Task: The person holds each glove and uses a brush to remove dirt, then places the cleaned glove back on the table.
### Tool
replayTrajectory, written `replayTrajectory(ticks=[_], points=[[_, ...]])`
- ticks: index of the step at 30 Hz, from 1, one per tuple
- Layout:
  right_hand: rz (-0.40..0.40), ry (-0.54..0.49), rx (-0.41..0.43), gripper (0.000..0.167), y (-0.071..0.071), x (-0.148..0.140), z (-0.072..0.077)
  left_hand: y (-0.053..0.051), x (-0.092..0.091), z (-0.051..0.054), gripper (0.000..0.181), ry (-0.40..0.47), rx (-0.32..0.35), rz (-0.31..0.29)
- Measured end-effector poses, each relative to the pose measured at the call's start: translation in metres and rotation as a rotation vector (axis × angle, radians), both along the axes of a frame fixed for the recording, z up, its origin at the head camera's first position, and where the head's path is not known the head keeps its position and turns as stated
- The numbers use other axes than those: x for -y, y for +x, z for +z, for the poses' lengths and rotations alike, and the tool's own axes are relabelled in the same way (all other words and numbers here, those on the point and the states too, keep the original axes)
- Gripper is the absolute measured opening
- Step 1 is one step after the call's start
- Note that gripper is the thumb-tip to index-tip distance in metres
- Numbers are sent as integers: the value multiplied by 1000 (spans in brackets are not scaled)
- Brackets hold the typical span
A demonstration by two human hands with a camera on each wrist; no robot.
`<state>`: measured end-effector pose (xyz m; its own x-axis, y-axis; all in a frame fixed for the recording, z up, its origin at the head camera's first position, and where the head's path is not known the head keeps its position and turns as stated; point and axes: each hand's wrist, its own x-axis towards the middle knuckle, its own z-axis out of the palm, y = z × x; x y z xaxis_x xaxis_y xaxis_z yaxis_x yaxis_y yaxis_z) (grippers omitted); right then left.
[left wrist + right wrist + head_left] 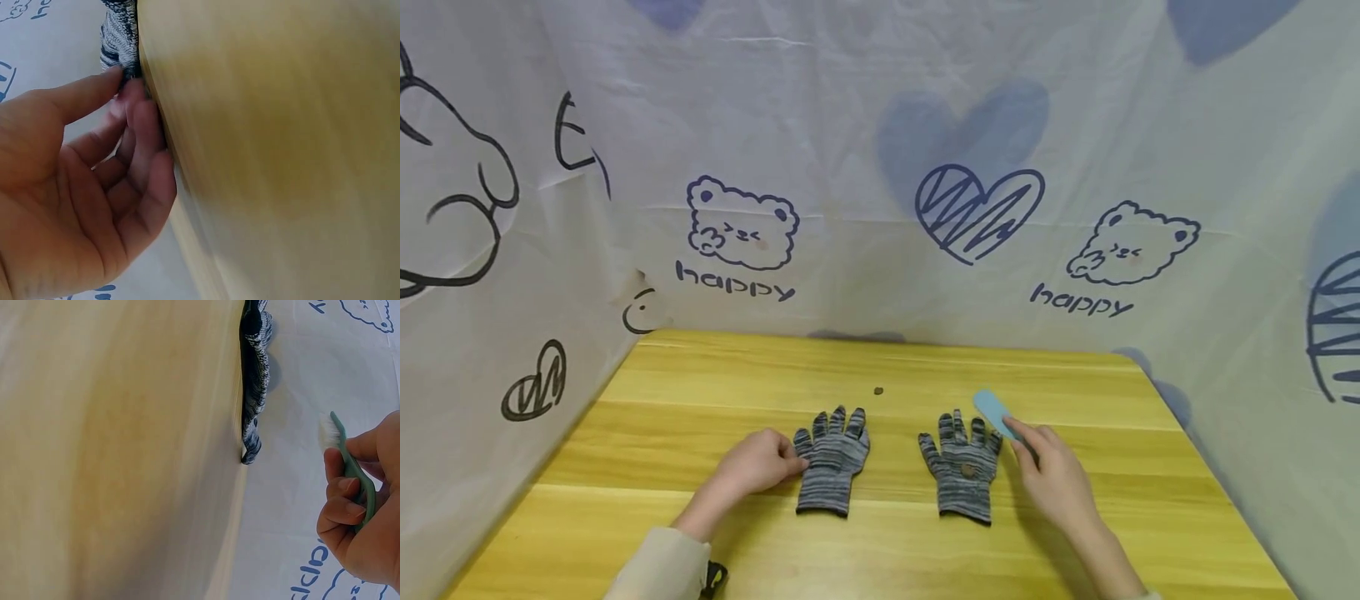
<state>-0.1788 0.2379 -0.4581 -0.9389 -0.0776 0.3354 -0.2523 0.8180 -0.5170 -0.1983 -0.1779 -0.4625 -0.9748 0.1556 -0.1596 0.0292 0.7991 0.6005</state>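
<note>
Two grey-and-black striped knitted gloves lie flat on the table, fingers pointing away from me. My left hand (763,462) pinches the outer edge of the left glove (829,467) between thumb and fingers; the left wrist view shows the thumb on the knit (120,37). In my right hand (1056,475) is a small light blue-green brush (992,412), held by its handle above the table. Its white bristles (329,432) show in the right wrist view. The right glove (964,496), just left of that hand, has a brown spot (967,470) on it.
A small dark brown lump (878,391) lies on the wood-grain table (737,367) beyond the gloves. Behind the table hangs a white printed cloth (850,167), and more cloth covers both sides. Something black (713,577) shows beside the left sleeve.
</note>
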Motion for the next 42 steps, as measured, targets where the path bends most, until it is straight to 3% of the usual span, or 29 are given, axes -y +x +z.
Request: replayTrajectory(ticks=[4,6,9,14,24,30,34,37,42], points=[[-3,-4,22,39,0,0,0,-2,-1,0,26,-50,-78,17],[-4,-5,23,39,1,0,0,-4,-2,-1,25,-12,-124,-1],[-1,-1,16,39,1,1,0,-8,-2,-3,22,81,-175,-81],[2,2,3,39,3,1,-1,-10,-1,-7,22,134,-166,-210],[12,2,4,38,5,3,-1,-8,-3,-8,27,60,-163,-279],[15,-11,4,38,7,3,-1,-8,-7,-8,25,9,-173,-267],[24,-97,-51,37,10,2,1,-8,-15,-5,24,15,-187,-200],[9,-153,-100,36,11,0,2,-7,-26,0,22,99,-200,-119],[-58,-185,-147,37,12,-5,1,-5,-56,5,24,342,-208,-27]])
